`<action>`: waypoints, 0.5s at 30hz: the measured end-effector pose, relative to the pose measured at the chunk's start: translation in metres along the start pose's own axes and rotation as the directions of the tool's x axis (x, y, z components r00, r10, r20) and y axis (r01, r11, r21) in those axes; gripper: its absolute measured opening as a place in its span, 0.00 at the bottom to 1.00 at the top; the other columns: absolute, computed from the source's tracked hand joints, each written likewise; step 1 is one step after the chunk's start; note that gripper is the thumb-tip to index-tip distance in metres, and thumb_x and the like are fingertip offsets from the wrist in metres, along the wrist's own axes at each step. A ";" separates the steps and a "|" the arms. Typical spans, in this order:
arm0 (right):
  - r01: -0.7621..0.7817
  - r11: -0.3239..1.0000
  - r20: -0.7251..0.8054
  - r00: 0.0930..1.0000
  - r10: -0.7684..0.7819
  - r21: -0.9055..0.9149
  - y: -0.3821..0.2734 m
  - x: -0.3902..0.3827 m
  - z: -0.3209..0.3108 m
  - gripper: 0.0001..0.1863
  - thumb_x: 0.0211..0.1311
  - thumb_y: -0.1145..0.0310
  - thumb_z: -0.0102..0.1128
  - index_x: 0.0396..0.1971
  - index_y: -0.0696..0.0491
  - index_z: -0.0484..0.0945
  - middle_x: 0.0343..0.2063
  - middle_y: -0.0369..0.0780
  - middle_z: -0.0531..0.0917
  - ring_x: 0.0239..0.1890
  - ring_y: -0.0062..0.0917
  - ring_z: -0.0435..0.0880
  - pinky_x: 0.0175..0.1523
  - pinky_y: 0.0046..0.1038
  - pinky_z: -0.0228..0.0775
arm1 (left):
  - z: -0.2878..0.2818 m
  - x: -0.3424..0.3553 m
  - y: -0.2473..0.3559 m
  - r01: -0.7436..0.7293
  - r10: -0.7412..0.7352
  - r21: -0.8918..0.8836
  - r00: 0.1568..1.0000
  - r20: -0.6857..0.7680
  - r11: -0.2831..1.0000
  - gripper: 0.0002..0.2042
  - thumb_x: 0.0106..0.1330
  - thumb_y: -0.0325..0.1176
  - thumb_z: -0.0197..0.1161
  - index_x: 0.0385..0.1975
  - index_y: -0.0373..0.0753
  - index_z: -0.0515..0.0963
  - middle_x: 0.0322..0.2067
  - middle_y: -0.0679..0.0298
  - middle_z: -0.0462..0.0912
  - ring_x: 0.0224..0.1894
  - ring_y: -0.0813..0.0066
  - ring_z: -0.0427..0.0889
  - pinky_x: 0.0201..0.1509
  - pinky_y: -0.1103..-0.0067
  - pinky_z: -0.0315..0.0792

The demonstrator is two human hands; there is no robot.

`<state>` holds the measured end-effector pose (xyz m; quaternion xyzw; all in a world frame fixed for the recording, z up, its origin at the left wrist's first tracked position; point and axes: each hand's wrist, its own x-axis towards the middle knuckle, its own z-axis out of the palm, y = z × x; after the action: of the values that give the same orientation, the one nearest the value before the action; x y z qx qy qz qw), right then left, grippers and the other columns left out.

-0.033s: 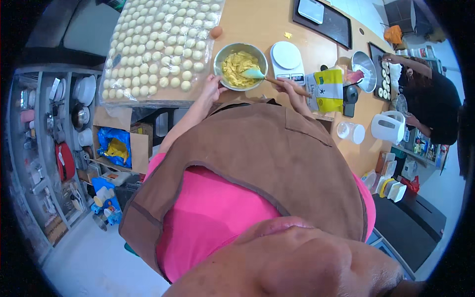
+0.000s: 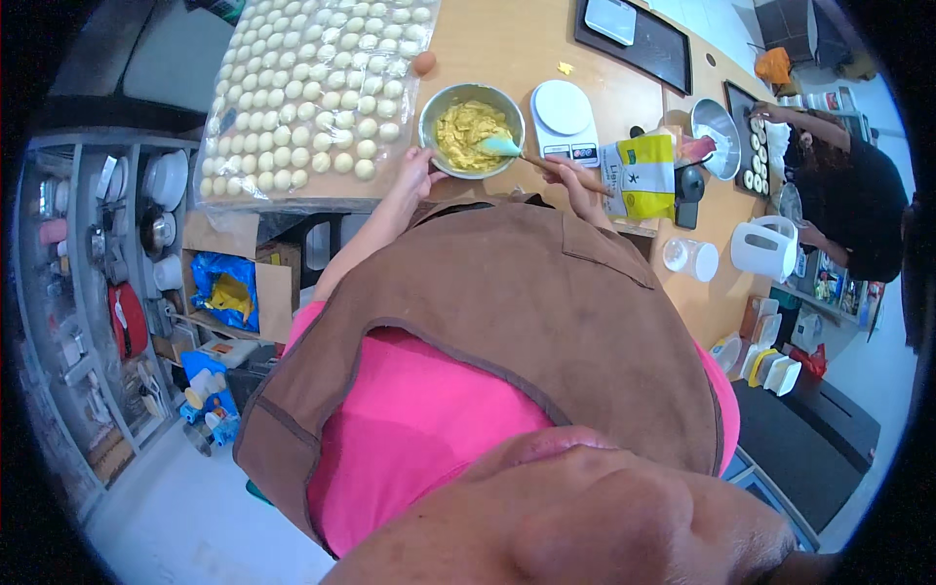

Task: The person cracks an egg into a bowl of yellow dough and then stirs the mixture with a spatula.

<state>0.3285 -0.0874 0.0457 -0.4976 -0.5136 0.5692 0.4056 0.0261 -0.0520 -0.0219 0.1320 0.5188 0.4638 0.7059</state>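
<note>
A metal bowl (image 2: pixel 427 115) of thick yellow mixture (image 2: pixel 463 127) stands on the table in front of me. My left hand (image 2: pixel 421 172) is closed on the bowl's near left rim. A spatula (image 2: pixel 502 147) with a pale blue head and a wooden handle slants into the mixture from the right. My right hand (image 2: pixel 573 183) is closed around that handle, just outside the bowl. A brown egg (image 2: pixel 424 63) lies beyond the bowl's left side. White kitchen scales (image 2: pixel 563 109) stand close by on the right, and a yellow-and-white pouch (image 2: pixel 642 177) is beside my right hand.
Rows of pale dough balls (image 2: pixel 292 107) lie on plastic at the left. A dark tray (image 2: pixel 673 60) holds another scale (image 2: pixel 611 21). To the right are a second metal bowl (image 2: pixel 717 136), a clear jar (image 2: pixel 690 258) and a white jug (image 2: pixel 765 249). A co-worker (image 2: pixel 848 195) handles pieces on a tray.
</note>
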 end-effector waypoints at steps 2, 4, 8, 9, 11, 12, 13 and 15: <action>0.097 0.994 0.000 0.995 -0.097 -0.044 0.002 -0.008 -0.002 0.17 0.62 0.67 0.44 0.43 0.63 0.74 0.32 0.41 0.80 0.33 0.22 0.78 0.41 0.22 0.71 | -0.005 0.007 -0.005 -0.007 0.007 0.000 0.995 -0.099 1.000 0.04 0.62 0.30 0.48 0.33 0.42 0.61 0.31 0.60 0.74 0.29 0.68 0.79 0.21 0.69 0.79; 0.089 0.993 -0.027 0.995 -0.092 -0.080 0.005 -0.013 -0.015 0.16 0.62 0.67 0.44 0.43 0.63 0.74 0.32 0.41 0.80 0.33 0.22 0.78 0.41 0.23 0.71 | 0.007 0.004 0.001 0.008 -0.008 -0.004 0.995 -0.098 1.000 0.04 0.62 0.29 0.48 0.34 0.41 0.61 0.32 0.58 0.74 0.28 0.67 0.80 0.21 0.69 0.79; 0.091 0.994 -0.030 0.995 -0.093 -0.057 -0.005 -0.023 -0.026 0.16 0.61 0.69 0.43 0.42 0.63 0.75 0.32 0.42 0.80 0.31 0.21 0.78 0.40 0.22 0.71 | 0.009 0.006 0.003 0.046 -0.047 -0.011 0.993 -0.111 0.999 0.12 0.60 0.28 0.48 0.43 0.41 0.58 0.43 0.55 0.69 0.42 0.60 0.76 0.33 0.57 0.77; 0.086 0.996 -0.032 0.996 -0.086 -0.002 -0.005 -0.026 -0.028 0.16 0.62 0.69 0.43 0.42 0.63 0.75 0.31 0.42 0.80 0.30 0.20 0.78 0.39 0.22 0.71 | 0.013 0.005 0.004 0.047 -0.048 -0.009 0.993 -0.105 0.999 0.12 0.60 0.28 0.48 0.43 0.41 0.58 0.43 0.55 0.69 0.42 0.60 0.76 0.33 0.57 0.77; 0.076 0.996 -0.052 0.996 -0.078 -0.039 -0.004 -0.031 -0.035 0.16 0.61 0.68 0.44 0.42 0.62 0.75 0.31 0.42 0.80 0.30 0.20 0.78 0.39 0.22 0.71 | 0.020 0.002 0.005 0.048 -0.044 0.019 0.989 -0.142 0.999 0.12 0.60 0.27 0.47 0.43 0.40 0.58 0.43 0.53 0.69 0.42 0.58 0.76 0.33 0.56 0.77; 0.067 0.995 -0.062 0.996 -0.071 -0.073 -0.005 -0.032 -0.037 0.16 0.61 0.68 0.44 0.42 0.62 0.75 0.31 0.42 0.80 0.29 0.20 0.78 0.39 0.22 0.71 | 0.019 0.004 0.005 0.045 -0.042 0.018 0.989 -0.140 0.999 0.12 0.60 0.27 0.47 0.43 0.40 0.58 0.43 0.53 0.69 0.42 0.58 0.76 0.33 0.56 0.77; 0.069 0.995 -0.062 0.995 -0.074 -0.074 -0.007 -0.033 -0.039 0.16 0.61 0.68 0.44 0.42 0.62 0.75 0.31 0.42 0.80 0.29 0.20 0.78 0.39 0.22 0.71 | 0.016 0.005 0.004 0.048 -0.049 -0.010 0.991 -0.121 0.999 0.12 0.60 0.27 0.47 0.43 0.40 0.58 0.42 0.53 0.70 0.42 0.58 0.76 0.34 0.55 0.77; 0.033 0.998 -0.055 0.998 -0.036 -0.057 -0.011 -0.037 -0.044 0.17 0.62 0.68 0.42 0.43 0.63 0.74 0.31 0.42 0.79 0.30 0.22 0.78 0.39 0.21 0.70 | 0.014 0.008 0.003 0.052 -0.056 -0.039 0.993 -0.101 0.998 0.12 0.60 0.27 0.47 0.43 0.39 0.57 0.42 0.52 0.70 0.41 0.57 0.77 0.35 0.55 0.76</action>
<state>0.3772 -0.1137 0.0635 -0.5158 -0.5262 0.5333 0.4155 0.0366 -0.0404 -0.0188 0.0812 0.5489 0.4600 0.6932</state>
